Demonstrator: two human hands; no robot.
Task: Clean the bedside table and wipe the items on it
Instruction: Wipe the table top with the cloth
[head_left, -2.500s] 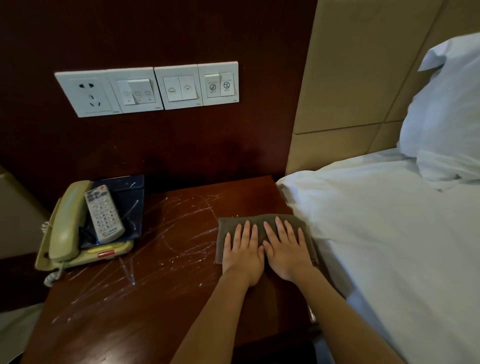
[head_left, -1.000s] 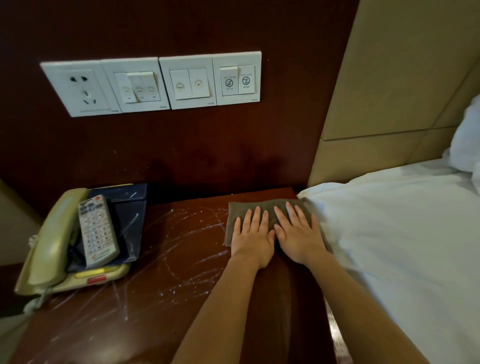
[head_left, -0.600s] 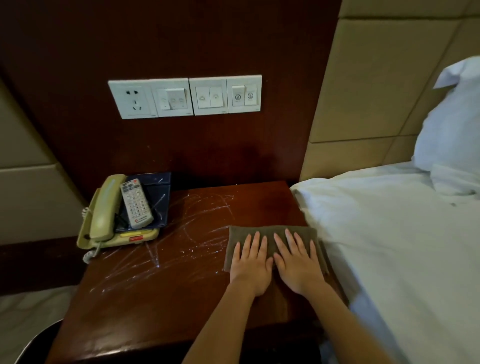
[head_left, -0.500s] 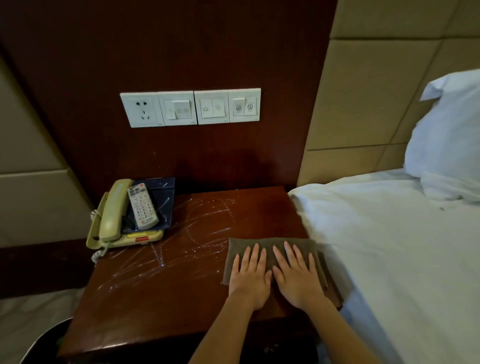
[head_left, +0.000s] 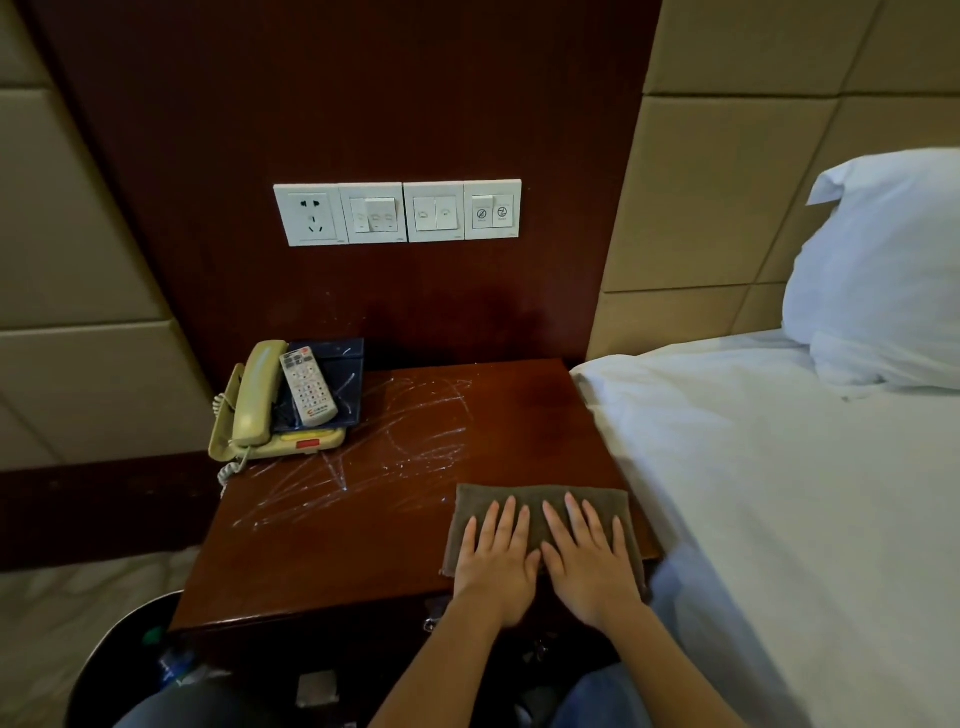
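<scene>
Pressing flat on the cloth (head_left: 540, 506), left hand (head_left: 497, 564) beside right hand (head_left: 589, 564)

This looks like a hotel bedroom. Right of the fingers (head_left: 506, 519) lies a bed (head_left: 779, 493) in plain white linen, with a white pillow (head_left: 883, 270) against padded beige wall panels (head_left: 727, 182). Ahead of the fingers, a dark wood wall carries a row of white plates (head_left: 397, 212): a socket and switches, two with round icons. Ahead and left, a corded telephone (head_left: 254, 410) and a remote control (head_left: 308, 387) sit on the tabletop (head_left: 337, 545).
</scene>
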